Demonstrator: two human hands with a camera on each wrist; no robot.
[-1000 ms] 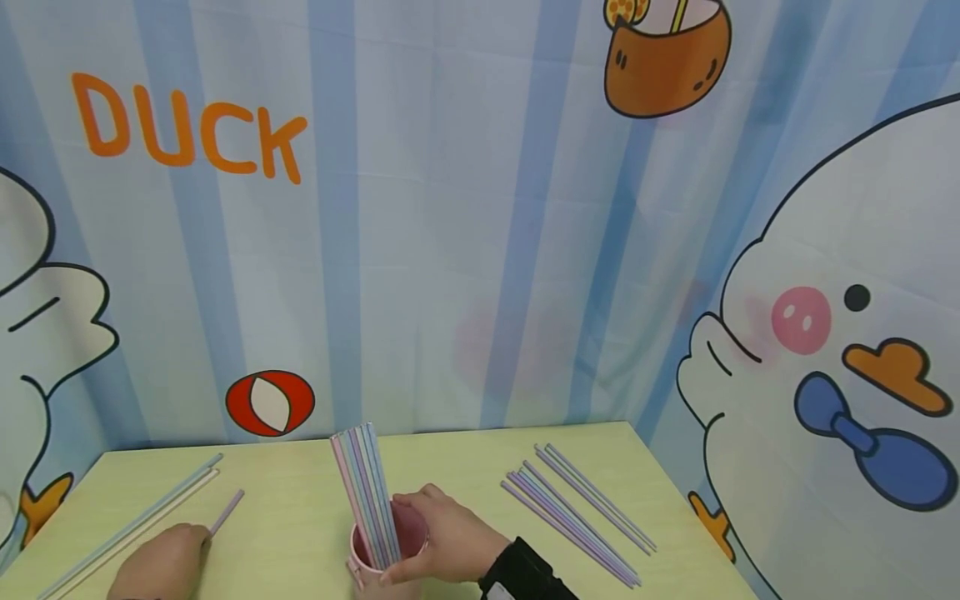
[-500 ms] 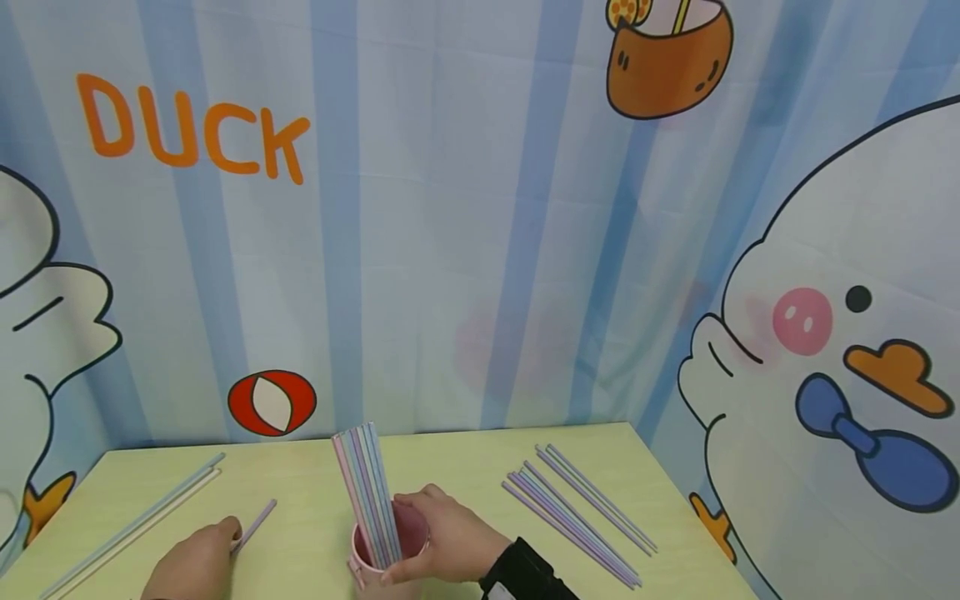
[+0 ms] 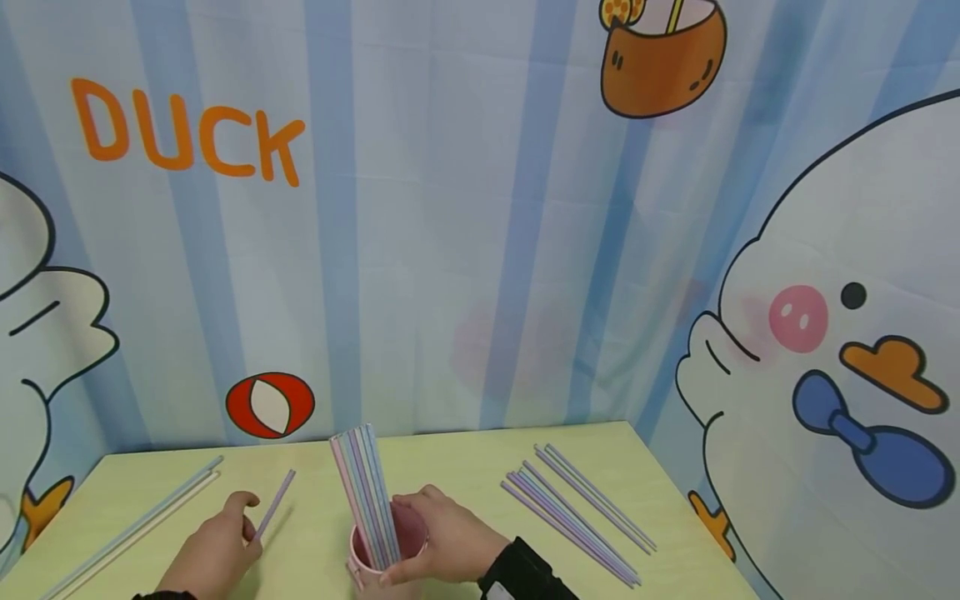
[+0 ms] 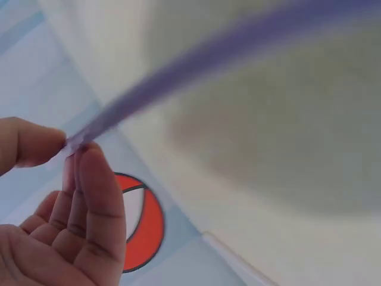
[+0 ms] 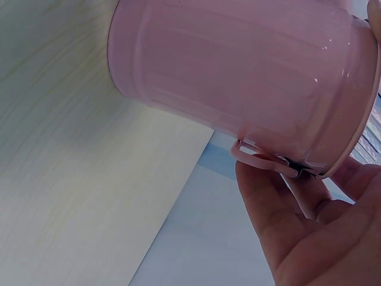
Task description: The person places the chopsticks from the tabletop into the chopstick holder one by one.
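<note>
My left hand (image 3: 217,546) pinches a purple straw (image 3: 277,500) between thumb and fingertips, raised over the table to the left of a pink metal bucket (image 5: 238,71). In the left wrist view the straw (image 4: 196,65) runs from the fingertips up to the top right, blurred. The bucket stands upright, with a bundle of pastel straws (image 3: 367,496) leaning in it toward the back left. My right hand (image 3: 453,537) holds the bucket at its rim; in the right wrist view its fingers lie at the small side handle (image 5: 262,161).
Several mostly purple straws (image 3: 570,525) lie on the right of the pale yellow table (image 3: 450,450). At the left lie a blue straw (image 3: 142,521) and a white straw (image 3: 168,510). A striped curtain (image 3: 420,250) with duck prints hangs behind the table.
My left hand has moved right and away from me with the purple straw, which now tilts up more steeply. The right hand and bucket have stayed in place.
</note>
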